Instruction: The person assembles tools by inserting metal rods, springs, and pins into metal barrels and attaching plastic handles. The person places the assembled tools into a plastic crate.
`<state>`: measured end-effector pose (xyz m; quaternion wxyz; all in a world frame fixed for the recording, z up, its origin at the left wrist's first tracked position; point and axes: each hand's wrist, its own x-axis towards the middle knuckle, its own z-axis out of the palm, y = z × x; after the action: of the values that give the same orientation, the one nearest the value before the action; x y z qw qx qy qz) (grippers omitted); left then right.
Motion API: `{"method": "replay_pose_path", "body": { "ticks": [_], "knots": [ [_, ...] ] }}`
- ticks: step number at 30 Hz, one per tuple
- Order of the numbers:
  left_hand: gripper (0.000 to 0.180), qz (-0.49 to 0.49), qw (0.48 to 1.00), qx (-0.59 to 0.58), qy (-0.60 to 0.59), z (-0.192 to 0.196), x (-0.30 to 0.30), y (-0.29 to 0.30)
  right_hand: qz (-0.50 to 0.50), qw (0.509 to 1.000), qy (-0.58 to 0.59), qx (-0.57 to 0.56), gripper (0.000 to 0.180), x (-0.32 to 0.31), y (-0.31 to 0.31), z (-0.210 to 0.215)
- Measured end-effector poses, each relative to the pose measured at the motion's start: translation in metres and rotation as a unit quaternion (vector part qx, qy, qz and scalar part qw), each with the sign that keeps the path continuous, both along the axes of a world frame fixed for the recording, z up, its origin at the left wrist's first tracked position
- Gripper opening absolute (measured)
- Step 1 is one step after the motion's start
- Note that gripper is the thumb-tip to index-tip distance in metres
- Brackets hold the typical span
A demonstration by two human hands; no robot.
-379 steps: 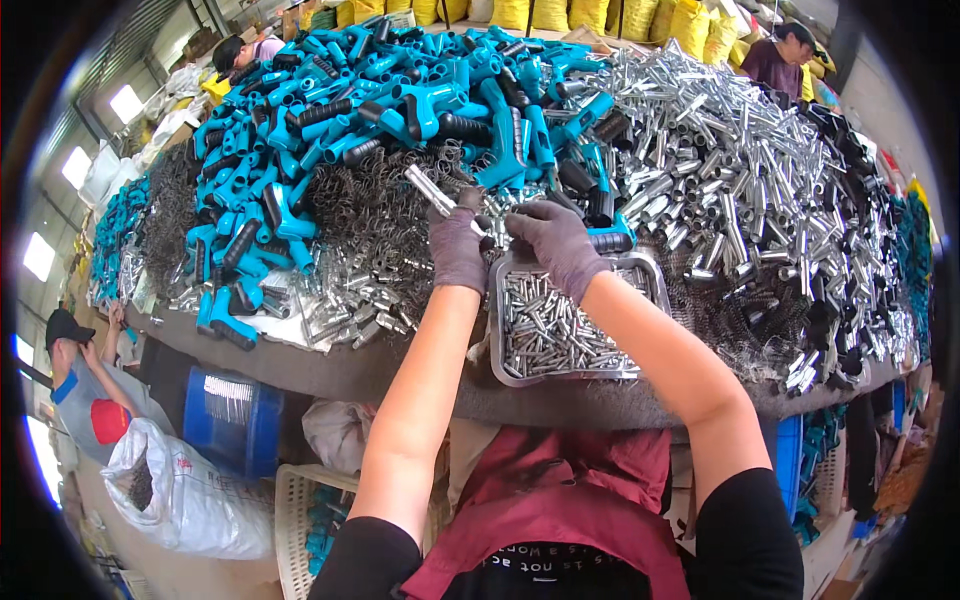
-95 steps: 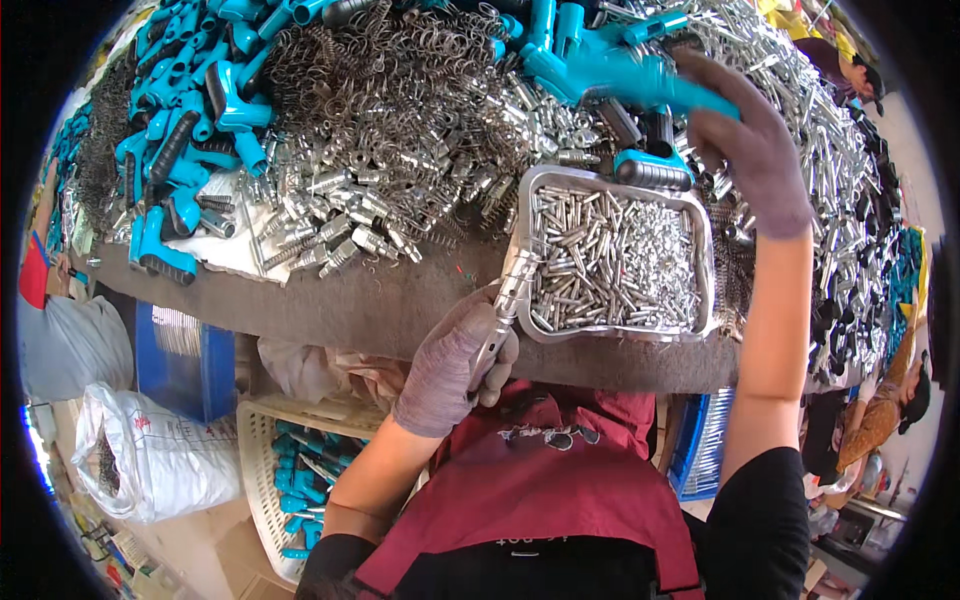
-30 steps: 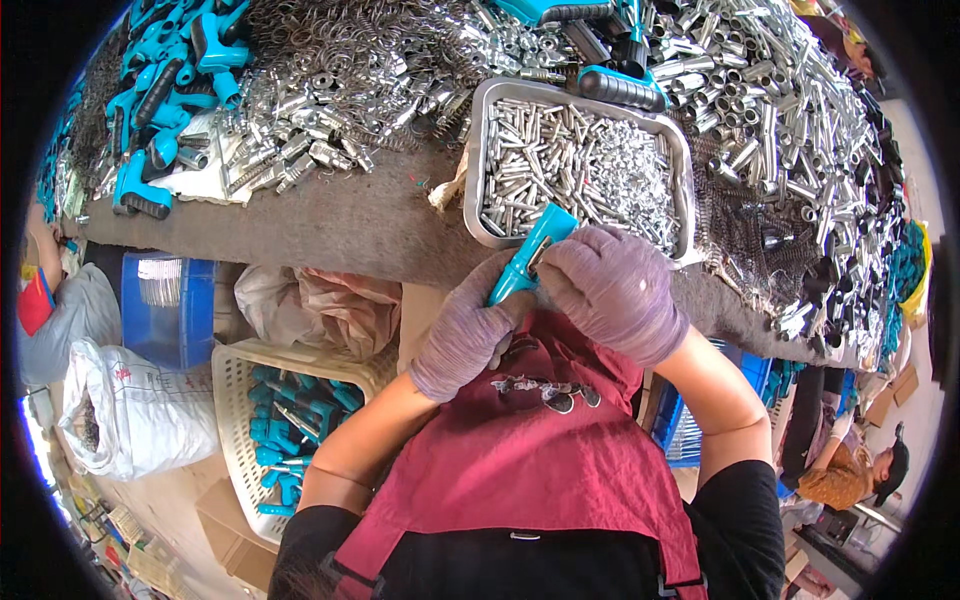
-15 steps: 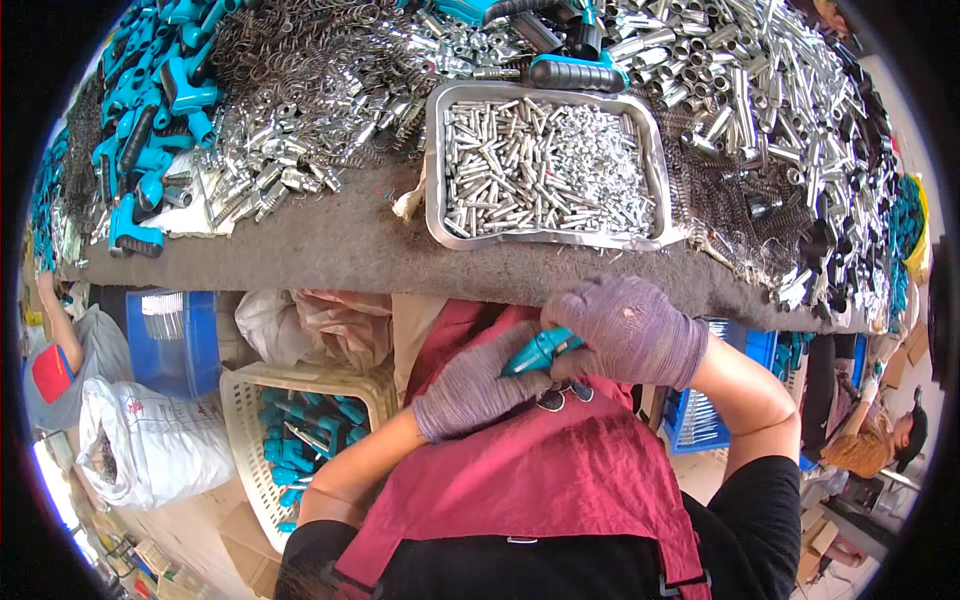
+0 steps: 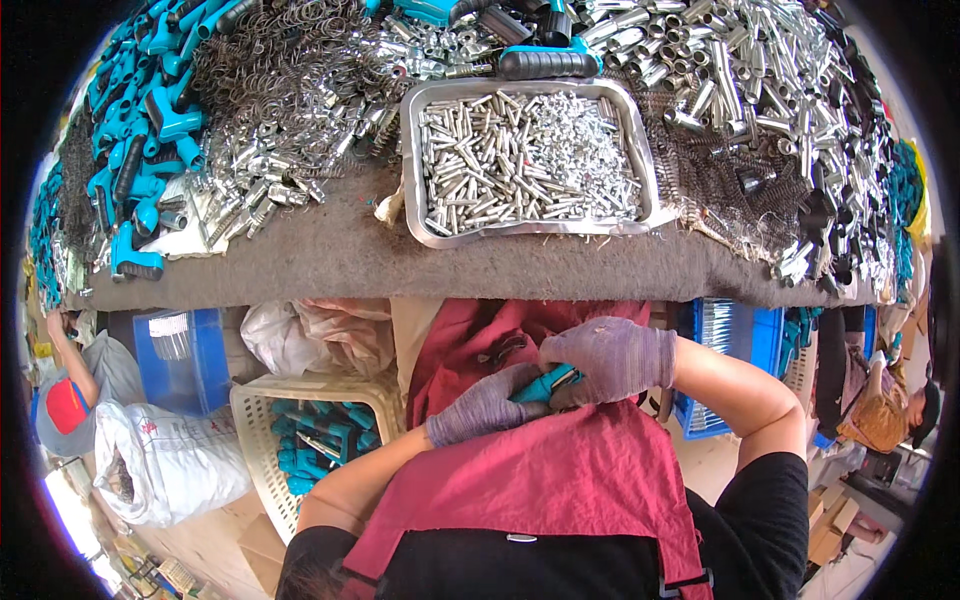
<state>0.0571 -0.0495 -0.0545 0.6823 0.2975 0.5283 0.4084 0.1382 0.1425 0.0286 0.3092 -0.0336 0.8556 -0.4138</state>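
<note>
In front of my red apron [image 5: 540, 460], both gloved hands are closed on a teal tool handle [image 5: 547, 385], mostly covered by fingers. My left hand [image 5: 487, 405] wraps it from below and the left. My right hand [image 5: 615, 362] grips its upper right end, with the fingertips bent over it. Both gloves are knitted and greyish purple. Beyond the hands, a metal tray [image 5: 428, 232] full of small silver pins and bits rests on the table's edge. Whatever part my right fingers may pinch is hidden.
The cloth-covered table [image 5: 300, 265] carries heaps of teal pistol-shaped handles [image 5: 165, 120], dark springs [image 5: 270, 70] and silver tubes [image 5: 740, 90]. Below left stands a cream crate [image 5: 250, 440] of teal tools. Blue bins [image 5: 185, 365] and a white sack [image 5: 165, 460] flank me; other people work at both sides.
Both hands have lowered, away from the table edge and toward my apron, still gripping the teal handle. The view has shifted slightly, so the tray appears farther left.
</note>
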Motion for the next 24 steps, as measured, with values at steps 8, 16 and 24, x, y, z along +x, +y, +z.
{"method": "replay_pose_path", "body": {
  "ticks": [8,16,24],
  "knots": [
    [0.069,0.055,0.988,0.009,-0.146,-0.009,0.005,-0.002,0.004,0.999,-0.035,0.0,0.037,0.0,-0.004,0.0],
    [0.066,-0.075,0.995,0.026,-0.059,0.003,-0.012,0.0,-0.039,0.999,-0.007,-0.025,0.033,0.012,-0.007,-0.008],
    [0.065,-0.094,0.993,0.062,-0.024,0.014,-0.019,0.009,-0.072,0.996,-0.045,0.006,0.032,0.019,0.006,-0.002]
  ]
}}
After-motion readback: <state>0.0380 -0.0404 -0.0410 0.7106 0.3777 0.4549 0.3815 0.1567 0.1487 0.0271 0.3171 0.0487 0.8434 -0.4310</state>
